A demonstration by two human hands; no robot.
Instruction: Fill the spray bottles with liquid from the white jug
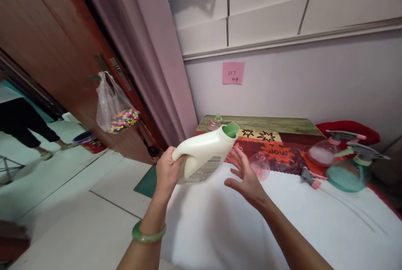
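- A green bangle (pixel 148 233) sits on the left wrist, at the near edge of the table (pixel 361 228).
- The left hand (pixel 168 173) is clenched round the handle of a white jug (pixel 204 153), which is held tipped over the table's left end with its green mouth pointing away.
- The right hand (pixel 246 176) is spread, fingers apart, above the table just beside the jug's neck; I cannot tell whether it touches.
- A white cloth (pixel 220 224) covers the near half of the table.
- Past it, mid-table, a clear pink bottle (pixel 260 165) lies on a red patterned cloth (pixel 276 150).
- At the table's right end stand a green spray bottle (pixel 347 176) and a pink spray bottle (pixel 322 153).
- On the wall behind the table hangs a pink note (pixel 233 73).
- Left of the table are a curtain (pixel 150 52), a wooden door (pixel 47 31) with a bag of beads (pixel 116 113), and tiled floor (pixel 63 186).
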